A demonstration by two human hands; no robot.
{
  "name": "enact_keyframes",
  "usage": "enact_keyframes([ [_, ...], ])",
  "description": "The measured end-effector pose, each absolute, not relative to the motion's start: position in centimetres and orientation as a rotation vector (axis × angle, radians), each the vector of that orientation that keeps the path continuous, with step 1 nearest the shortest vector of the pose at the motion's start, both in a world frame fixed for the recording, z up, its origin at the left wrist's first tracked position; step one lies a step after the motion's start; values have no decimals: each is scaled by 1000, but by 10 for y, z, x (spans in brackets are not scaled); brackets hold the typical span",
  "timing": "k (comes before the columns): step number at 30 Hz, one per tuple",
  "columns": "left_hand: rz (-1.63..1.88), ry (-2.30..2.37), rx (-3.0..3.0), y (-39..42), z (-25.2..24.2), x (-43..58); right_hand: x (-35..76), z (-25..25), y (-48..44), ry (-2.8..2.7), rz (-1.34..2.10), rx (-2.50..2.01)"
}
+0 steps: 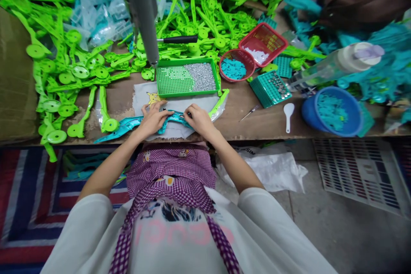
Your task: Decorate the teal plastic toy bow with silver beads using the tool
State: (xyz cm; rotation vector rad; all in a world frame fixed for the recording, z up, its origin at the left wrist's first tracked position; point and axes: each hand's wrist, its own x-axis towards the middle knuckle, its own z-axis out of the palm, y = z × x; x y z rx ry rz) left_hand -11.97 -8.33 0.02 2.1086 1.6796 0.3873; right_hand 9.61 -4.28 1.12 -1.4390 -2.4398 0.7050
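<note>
A long teal plastic part [130, 125] lies across a grey cloth [144, 94] at the front of the bench. My left hand [154, 117] holds it down near its middle, thumb and fingers closed against it. Over its right half, my right hand [199, 120] has its fingertips pinched together, close to a small dark metallic bit. Whether that bit is between the fingers or in the part is too small to tell. Just beyond my hands sits a green tray [188, 93] of small silvery pieces, probably screws.
A grey powered screwdriver [143, 13] hangs above the tray. Bright green plastic parts [73, 72] are heaped behind and left. Right stand red baskets [236, 78], a teal rack [268, 94], a white spoon [288, 117], a blue bowl [310, 113] and a bottle [334, 64].
</note>
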Motion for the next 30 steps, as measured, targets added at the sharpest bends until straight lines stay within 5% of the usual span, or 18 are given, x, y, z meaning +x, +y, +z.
enact_keyframes([
  [30,405,1660,2081,-84,-1,-120,108,12,-17,-2540,1077,-1021],
])
